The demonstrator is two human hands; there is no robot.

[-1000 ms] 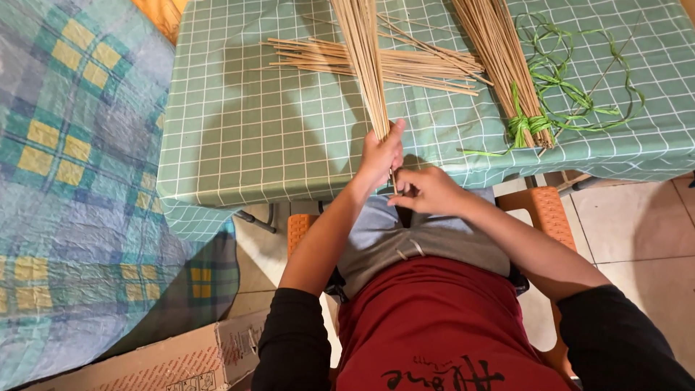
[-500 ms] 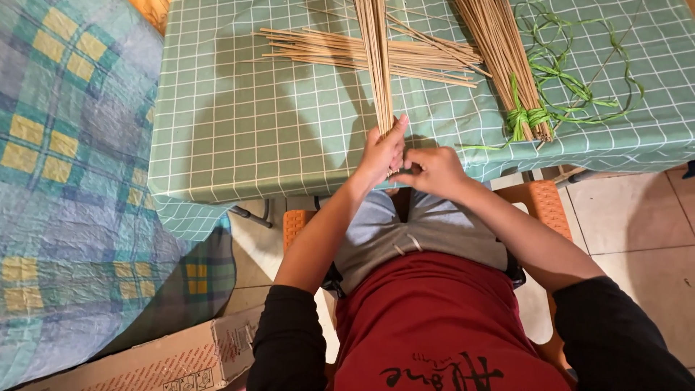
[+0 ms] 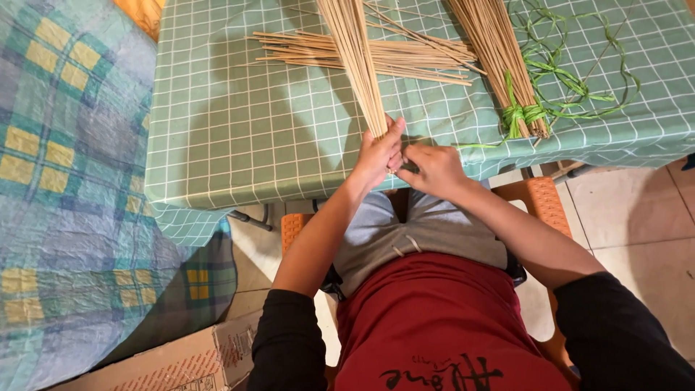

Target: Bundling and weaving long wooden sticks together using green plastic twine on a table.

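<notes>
The stick bundle [image 3: 356,65] runs off the frame at 12 o'clock. Its lower ends are buried inside the left hand [image 3: 378,156], and the cardboard box [image 3: 174,362] gets chopped at 7 o'clock.

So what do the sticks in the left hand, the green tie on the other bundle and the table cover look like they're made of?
The stick bundle held by the left hand looks like thin dry plant stalks or bamboo splints: pale tan, matte, straight. The green tie looks like flat plastic or raffia ribbon, slightly glossy and curling. The table cover seems to be wipeable vinyl: smooth, faint sheen, printed grid.
</notes>
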